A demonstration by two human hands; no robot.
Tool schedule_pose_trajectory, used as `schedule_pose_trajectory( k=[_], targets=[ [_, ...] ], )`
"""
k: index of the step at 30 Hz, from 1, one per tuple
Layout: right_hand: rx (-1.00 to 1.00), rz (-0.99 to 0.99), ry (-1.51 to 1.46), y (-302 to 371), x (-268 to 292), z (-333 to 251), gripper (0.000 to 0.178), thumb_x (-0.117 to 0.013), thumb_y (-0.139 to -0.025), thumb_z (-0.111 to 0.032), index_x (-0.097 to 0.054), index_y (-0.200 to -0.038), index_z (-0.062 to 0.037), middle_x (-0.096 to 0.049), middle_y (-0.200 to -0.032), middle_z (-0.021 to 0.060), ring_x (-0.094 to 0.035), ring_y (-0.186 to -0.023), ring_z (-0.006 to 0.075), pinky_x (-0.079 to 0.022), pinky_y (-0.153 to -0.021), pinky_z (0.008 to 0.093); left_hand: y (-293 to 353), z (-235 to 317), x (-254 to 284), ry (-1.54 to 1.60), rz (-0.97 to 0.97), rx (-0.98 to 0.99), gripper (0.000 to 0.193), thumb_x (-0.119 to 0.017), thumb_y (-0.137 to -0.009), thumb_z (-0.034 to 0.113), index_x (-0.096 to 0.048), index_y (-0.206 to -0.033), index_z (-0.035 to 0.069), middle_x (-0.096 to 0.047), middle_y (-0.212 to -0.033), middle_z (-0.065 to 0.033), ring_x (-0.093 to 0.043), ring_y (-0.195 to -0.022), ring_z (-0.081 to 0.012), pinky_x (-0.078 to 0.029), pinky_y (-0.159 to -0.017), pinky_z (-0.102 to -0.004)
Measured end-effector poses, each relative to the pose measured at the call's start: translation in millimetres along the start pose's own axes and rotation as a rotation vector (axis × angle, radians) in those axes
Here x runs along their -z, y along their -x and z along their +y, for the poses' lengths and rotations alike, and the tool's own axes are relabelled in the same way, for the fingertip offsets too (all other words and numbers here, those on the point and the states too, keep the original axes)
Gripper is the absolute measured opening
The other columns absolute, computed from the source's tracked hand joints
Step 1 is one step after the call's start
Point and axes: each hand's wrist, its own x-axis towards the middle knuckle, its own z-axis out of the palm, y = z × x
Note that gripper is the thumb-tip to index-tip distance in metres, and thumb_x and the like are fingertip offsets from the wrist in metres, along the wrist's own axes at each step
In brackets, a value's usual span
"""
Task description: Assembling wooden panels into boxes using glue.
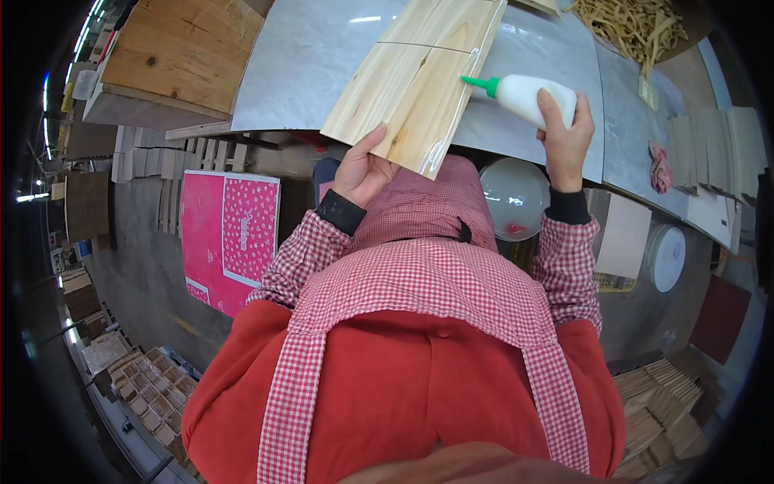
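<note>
L hand [367,165] gripping pale wood board [419,81] at its near end, thumb on top face, fingers going under the edge; board lies up & R of that hand, tilted in view w/ far end leaning R; near end sticks out past front edge of grey tabletop [306,64], over the lap; thin dark line crosses board toward far end, seam or mark, can't tell; shiny strip along its R long edge, glue or film, can't tell.

R hand [567,133] closed round base of white squeeze bottle [528,98], held on its side; green nozzle [482,84] points L, tip just beside board's R edge, contact can't tell; board is L of R hand, bottle between.

Surroundings: wooden box [185,56] at L end of tabletop; heap of thin wood strips [637,28] far R; pink cloth [659,168] R of R hand, near stacked panels [709,149]; pink printed sheet [205,234] lower, L of L forearm; round whitish tub or stool [516,194], unclear which, below tabletop edge, between lap & R forearm; red/white checked apron [435,274] on person, checked sleeves w/ dark cuffs.
</note>
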Motion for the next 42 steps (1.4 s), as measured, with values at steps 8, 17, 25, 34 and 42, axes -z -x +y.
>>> schedule_pose_trajectory(
  k=[8,17,25,34,42],
  targets=[
    [-0.088,-0.093,-0.048,52,-5,-18,0.031,-0.061,-0.088,-0.024,-0.053,-0.108,-0.0022,-0.058,-0.081,0.0037,-0.05,-0.056,0.0071,-0.037,-0.043,0.0199,1,21,10,-0.006,-0.02,-0.009,0.05,-0.056,-0.091,0.007,-0.034,-0.135,0.001,-0.047,-0.133,-0.0154,-0.048,-0.123,-0.0277,-0.041,-0.104,-0.0427],
    [-0.031,0.104,-0.348,30,-6,-15,0.038,-0.057,-0.09,-0.029,-0.046,-0.112,-0.0007,-0.056,-0.085,0.009,-0.05,-0.055,0.0126,-0.037,-0.043,0.0229,54,134,101,-0.215,0.238,-0.343,0.048,-0.057,-0.091,0.01,-0.037,-0.135,0.004,-0.047,-0.135,-0.0138,-0.047,-0.124,-0.0269,-0.04,-0.104,-0.0437],
    [-0.043,0.2,-0.425,7,-3,1,0.041,-0.054,-0.091,-0.032,-0.047,-0.115,0.0013,-0.057,-0.085,0.0103,-0.049,-0.053,0.0125,-0.037,-0.043,0.0236,80,226,53,-1.677,0.742,0.397,0.043,-0.062,-0.087,0.041,-0.066,-0.094,-0.001,-0.067,-0.077,-0.0162,-0.067,-0.078,-0.028,-0.054,-0.072,-0.04],
    [-0.112,0.334,-0.402,-16,0,3,0.045,-0.052,-0.09,-0.035,-0.044,-0.117,0.0011,-0.055,-0.084,0.0115,-0.046,-0.052,0.0138,-0.035,-0.042,0.0243,-214,172,-125,-2.773,-0.252,-1.152,0.056,-0.067,-0.078,0.012,-0.048,-0.13,0.018,-0.038,-0.14,-0.0157,-0.042,-0.124,-0.0347,-0.04,-0.1,-0.0452],
    [-0.166,0.427,-0.318,-18,4,7,0.049,-0.05,-0.091,-0.039,-0.046,-0.117,0.0011,-0.054,-0.077,0.007,-0.044,-0.049,0.011,-0.032,-0.042,0.0233,-367,153,-175,-3.172,-0.351,-0.625,0.026,-0.054,-0.089,0.021,-0.056,-0.114,0.018,-0.042,-0.133,-0.0189,-0.057,-0.101,-0.0402,-0.055,-0.072,-0.0446]
  ],
)
